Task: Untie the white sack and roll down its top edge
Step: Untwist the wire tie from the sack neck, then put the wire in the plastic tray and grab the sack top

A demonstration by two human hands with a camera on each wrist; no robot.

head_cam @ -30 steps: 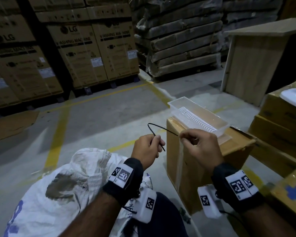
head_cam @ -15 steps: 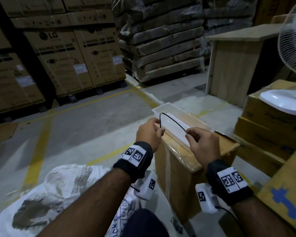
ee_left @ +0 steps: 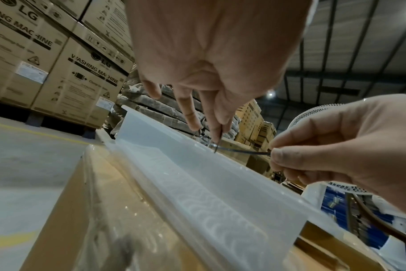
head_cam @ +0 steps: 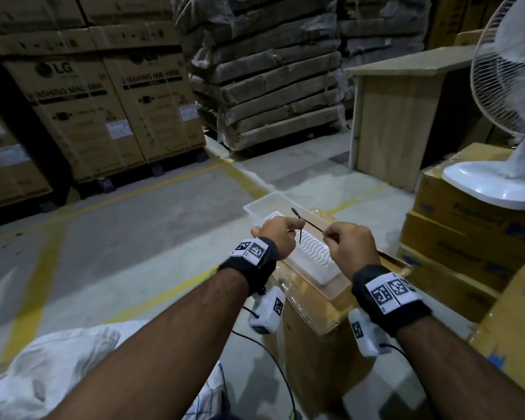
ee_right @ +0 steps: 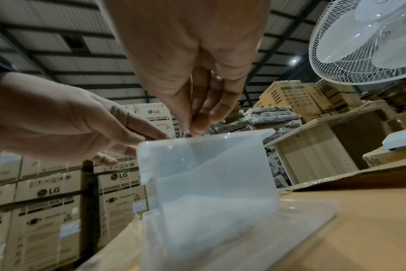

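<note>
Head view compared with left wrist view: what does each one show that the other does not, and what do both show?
Only the head view shows the white sack on the floor, both wristbands and the fan's base. Only the left wrist view shows the warehouse roof and the fingertips pinching from below. Both show the left hand and right hand holding the black tie stretched between them above the clear plastic tray on the cardboard box.

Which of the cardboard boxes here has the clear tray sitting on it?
The box directly under both hands, wrapped in shiny film, carries the tray. The stacked boxes to its right hold the white fan instead; the LG boxes stand far back.
</note>
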